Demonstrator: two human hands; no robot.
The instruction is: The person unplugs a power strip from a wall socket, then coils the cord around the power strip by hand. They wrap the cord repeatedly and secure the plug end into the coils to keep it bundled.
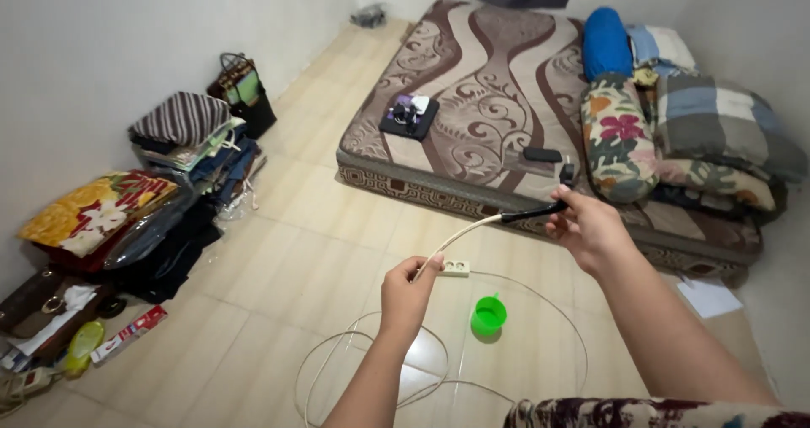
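Observation:
My left hand pinches a white cable that runs up to the right. My right hand grips the same cable at its black end, where a black plug sticks up. The stretch between my hands is taut. More of the white cable lies in loose loops on the tiled floor below my arms. A white socket strip rests on the floor just behind my left hand. A small green cup stands on the floor inside the loops.
A patterned mattress lies on the floor ahead, with pillows, a dark tray and a black device on it. Piles of folded clothes and bags line the left wall. Paper lies at right.

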